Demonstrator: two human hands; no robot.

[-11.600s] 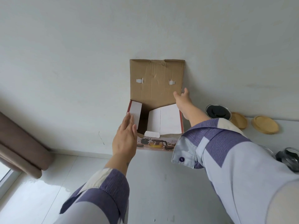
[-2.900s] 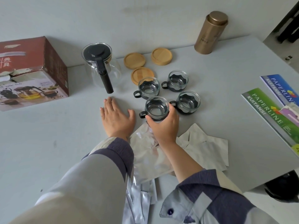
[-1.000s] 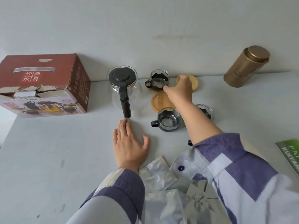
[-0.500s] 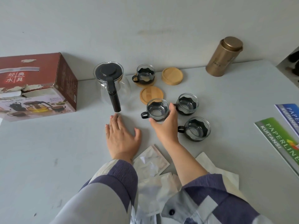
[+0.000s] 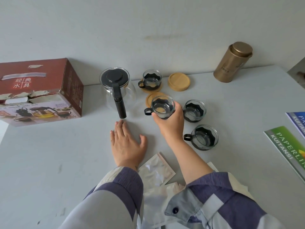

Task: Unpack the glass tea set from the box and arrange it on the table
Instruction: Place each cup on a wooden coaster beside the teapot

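Your right hand grips the clear glass cup with black holder at frame centre, hovering just lower right of the round bamboo coaster; left hand rests flat, holding nothing

Box cut by left edge; small print on its side too fine to read. Green booklet and blue booklet cut by right edge, titles partly lost. Held cup hides part of wooden coaster behind it; whether cup touches coaster, cannot tell. Right hand covers cup's near wall. Sleeves hide parts of foil packets. Lettering on gold tin too small. Teapot spout hidden behind lid.
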